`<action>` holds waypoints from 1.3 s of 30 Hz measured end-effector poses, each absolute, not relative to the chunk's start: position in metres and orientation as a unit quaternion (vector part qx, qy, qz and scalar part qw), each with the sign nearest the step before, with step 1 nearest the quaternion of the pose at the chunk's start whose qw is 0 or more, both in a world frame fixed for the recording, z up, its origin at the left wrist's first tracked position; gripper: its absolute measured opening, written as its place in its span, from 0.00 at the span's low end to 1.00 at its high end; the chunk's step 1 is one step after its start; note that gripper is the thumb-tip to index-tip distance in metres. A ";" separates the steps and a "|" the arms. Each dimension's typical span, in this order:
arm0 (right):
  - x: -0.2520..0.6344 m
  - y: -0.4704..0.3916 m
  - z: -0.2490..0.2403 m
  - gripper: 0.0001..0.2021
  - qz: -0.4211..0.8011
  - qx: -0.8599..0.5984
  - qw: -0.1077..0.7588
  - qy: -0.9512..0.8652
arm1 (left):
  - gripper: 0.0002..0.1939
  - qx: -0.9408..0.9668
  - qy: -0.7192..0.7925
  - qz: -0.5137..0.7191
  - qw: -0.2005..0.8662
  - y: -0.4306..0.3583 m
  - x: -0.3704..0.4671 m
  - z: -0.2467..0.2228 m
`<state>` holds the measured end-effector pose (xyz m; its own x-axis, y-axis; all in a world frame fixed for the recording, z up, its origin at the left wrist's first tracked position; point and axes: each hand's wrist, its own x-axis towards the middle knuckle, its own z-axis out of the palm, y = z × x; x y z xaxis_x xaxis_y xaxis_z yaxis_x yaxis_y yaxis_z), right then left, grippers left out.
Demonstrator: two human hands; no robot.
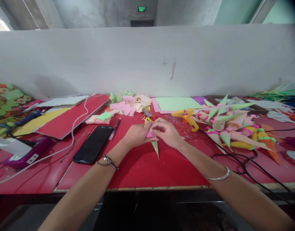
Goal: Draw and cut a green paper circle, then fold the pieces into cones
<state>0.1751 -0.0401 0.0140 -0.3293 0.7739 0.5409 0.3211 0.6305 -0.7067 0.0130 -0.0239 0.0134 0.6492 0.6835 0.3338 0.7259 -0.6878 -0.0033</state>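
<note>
My left hand is wrapped round a small paper cone, whose pale green tip points down toward me. Bright pink material shows at the cone's wide end, between my two hands. The fingers of my right hand pinch at this pink end; exactly what lies between the fingertips is partly hidden. Just beyond my hands lie scissors with yellow handles. To the right rests a yellow glue gun, beside a heap of similar cones with pink and green edges.
A black phone and a pen lie to the left. Paper scraps and green sheets are at the back, before a white partition. A white cable crosses the left; a black cord loops at right.
</note>
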 end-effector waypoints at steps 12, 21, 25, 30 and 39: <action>0.177 -0.040 0.017 0.04 0.193 -0.367 0.410 -0.812 | 0.29 -0.900 -0.398 -0.149 0.097 -0.022 0.010 0.012; 0.178 -0.031 0.011 0.07 0.516 -0.331 0.584 -0.532 | 0.31 -0.865 -0.469 -0.169 0.062 -0.019 0.004 0.022; 0.182 -0.028 0.013 0.09 0.575 -0.314 0.609 -0.447 | 0.32 -0.803 -0.569 -0.149 0.095 -0.006 -0.016 0.020; 0.182 -0.030 0.014 0.09 0.576 -0.329 0.592 -0.458 | 0.27 -0.796 -0.569 -0.143 0.149 0.005 -0.028 0.008; 0.179 -0.033 0.016 0.10 0.564 -0.364 0.562 -0.483 | 0.29 -0.831 -0.542 -0.125 0.016 -0.035 0.032 0.015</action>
